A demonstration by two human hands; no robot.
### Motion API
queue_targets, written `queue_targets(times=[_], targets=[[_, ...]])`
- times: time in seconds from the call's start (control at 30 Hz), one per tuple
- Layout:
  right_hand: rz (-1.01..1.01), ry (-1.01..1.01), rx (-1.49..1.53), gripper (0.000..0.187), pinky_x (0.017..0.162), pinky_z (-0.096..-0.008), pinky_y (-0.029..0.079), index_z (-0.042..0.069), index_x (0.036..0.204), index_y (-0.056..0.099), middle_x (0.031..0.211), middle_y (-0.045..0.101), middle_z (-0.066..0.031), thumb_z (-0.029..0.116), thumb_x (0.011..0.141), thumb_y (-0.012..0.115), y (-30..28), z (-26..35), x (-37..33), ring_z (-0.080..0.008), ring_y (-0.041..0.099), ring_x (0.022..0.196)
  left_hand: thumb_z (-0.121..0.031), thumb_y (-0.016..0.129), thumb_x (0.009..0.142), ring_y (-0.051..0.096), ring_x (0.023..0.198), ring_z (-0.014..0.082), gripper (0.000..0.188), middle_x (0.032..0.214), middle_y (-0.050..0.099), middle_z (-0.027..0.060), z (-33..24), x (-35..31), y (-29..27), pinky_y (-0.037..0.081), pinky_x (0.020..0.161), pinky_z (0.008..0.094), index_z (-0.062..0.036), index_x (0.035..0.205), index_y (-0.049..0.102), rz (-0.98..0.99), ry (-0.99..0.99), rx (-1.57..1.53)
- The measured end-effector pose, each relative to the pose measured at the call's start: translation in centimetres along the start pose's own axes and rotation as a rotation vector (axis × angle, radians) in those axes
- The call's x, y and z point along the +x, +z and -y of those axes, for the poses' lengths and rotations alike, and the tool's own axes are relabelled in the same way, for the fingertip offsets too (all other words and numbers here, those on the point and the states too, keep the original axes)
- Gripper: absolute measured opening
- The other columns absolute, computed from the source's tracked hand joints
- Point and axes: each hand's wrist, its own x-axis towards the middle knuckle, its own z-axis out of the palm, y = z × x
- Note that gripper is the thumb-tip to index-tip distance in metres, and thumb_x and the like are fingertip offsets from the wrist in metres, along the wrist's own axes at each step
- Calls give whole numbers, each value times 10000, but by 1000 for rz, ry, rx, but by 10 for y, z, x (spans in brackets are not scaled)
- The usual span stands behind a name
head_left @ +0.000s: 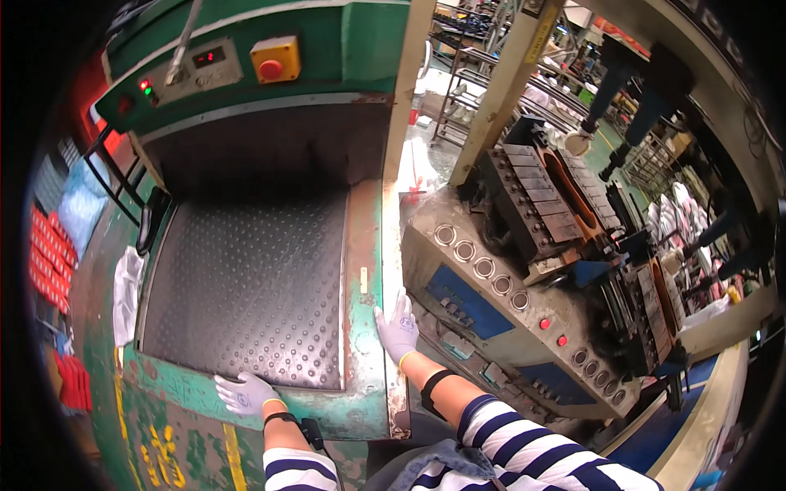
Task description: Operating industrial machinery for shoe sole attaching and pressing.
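Note:
My left hand (246,394), in a pale grey glove, rests on the green front edge (184,375) of a machine, its fingers stretched out and holding nothing. On the machine's right side frame (370,327) lies my right hand (399,331), gloved alike, with fingers apart and pointing away from me. Between and beyond the hands is a dark metal bed (246,286) covered in round studs. It runs back under a dark opening (270,151). A black item shaped like a shoe (152,221) stands at the bed's far left edge.
Above the opening, a green panel carries a red push button (271,70) on a yellow box and a small lit display (210,56). To my right stands a press machine (491,278) with dials and clamps. Red boxes (51,258) are stacked at far left; a white bag (128,295) hangs nearby.

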Motion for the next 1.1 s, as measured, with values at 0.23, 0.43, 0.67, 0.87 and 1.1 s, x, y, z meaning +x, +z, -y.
queue_targets(times=[0.23,0.43,0.67,0.87,1.1], targets=[[21,3,15,926,1055,-477,426,86,1590,126,1572,339,-207,581,918,527,-5,3,-1,-429,516,1280,-275,485,948,424,1393,285,564,1490,475,137,-1,1,0,305,1168,462,-114,1484,417,8,-10,-17],[54,35,25,922,1064,-479,416,87,1592,121,1567,337,-220,567,921,534,-6,5,1,-416,492,1306,-281,495,930,435,1383,275,578,1486,482,130,-1,2,3,322,1153,455,-116,1480,428,5,-14,-14],[49,38,29,918,1043,-492,429,81,1586,140,1554,352,-212,558,916,549,-8,5,0,-405,492,1304,-291,496,928,435,1383,256,590,1492,478,111,1,1,3,323,1148,459,-121,1488,420,16,-1,20],[23,38,27,908,1016,-508,445,82,1578,170,1530,378,-212,553,907,562,-8,5,1,-402,506,1285,-347,490,952,435,1384,243,568,1476,497,90,6,4,15,327,1142,463,-103,1462,441,21,10,112],[45,37,77,911,1034,-503,433,61,1571,166,1535,368,-221,562,911,546,-15,3,-2,-431,513,1270,-344,467,955,421,1398,248,561,1487,490,96,3,3,6,314,1148,469,-99,1460,446,60,-22,71]])
